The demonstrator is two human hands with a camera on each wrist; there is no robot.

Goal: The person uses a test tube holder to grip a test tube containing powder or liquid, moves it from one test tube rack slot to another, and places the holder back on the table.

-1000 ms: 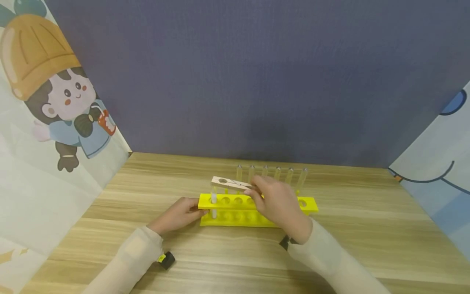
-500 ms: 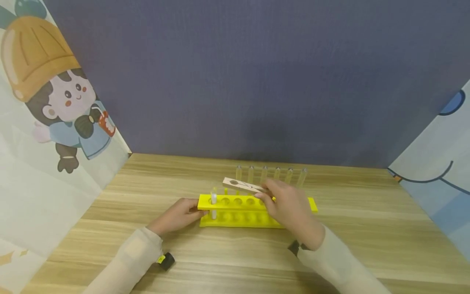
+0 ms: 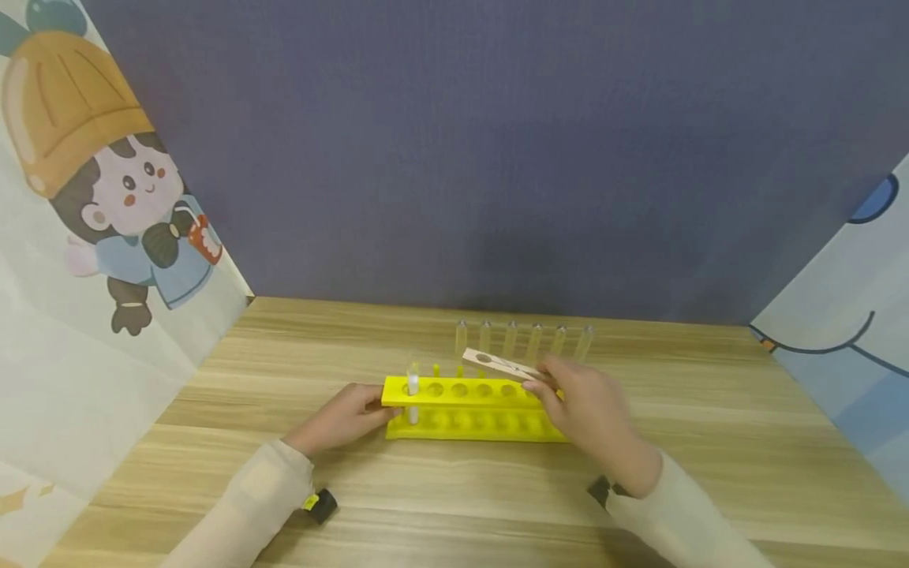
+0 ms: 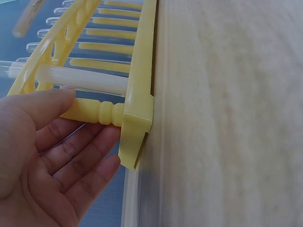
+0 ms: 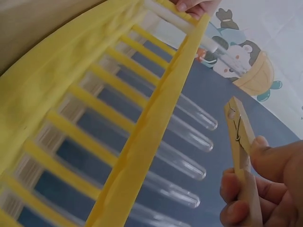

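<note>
My left hand point(image 3: 342, 418) holds the yellow test tube rack point(image 3: 469, 433) at its left end. In the left wrist view, the thumb and fingers are around the end post point(image 4: 85, 110). A test tube with white contents point(image 3: 414, 384) stands upright in the leftmost hole, close to that hand. The right hand point(image 3: 592, 402) pinches a wooden test tube holder point(image 3: 500, 364) by its tail. The holder is tilted over the right half of the rack, its front end pointing left with nothing clamped in it. My right hand hides the rack's right end.
Several clear test tubes point(image 3: 510, 339) sit upside down on the pegs along the rack's back. The wooden table point(image 3: 341, 339) runs up to a dark blue panel point(image 3: 454, 158). Cartoon-printed sheets point(image 3: 142, 260) stand at the left and right.
The right hand has moved to the right along the rack with the wooden test tube holder, away from the tube with white contents. My left hand has stayed in place on the rack.
</note>
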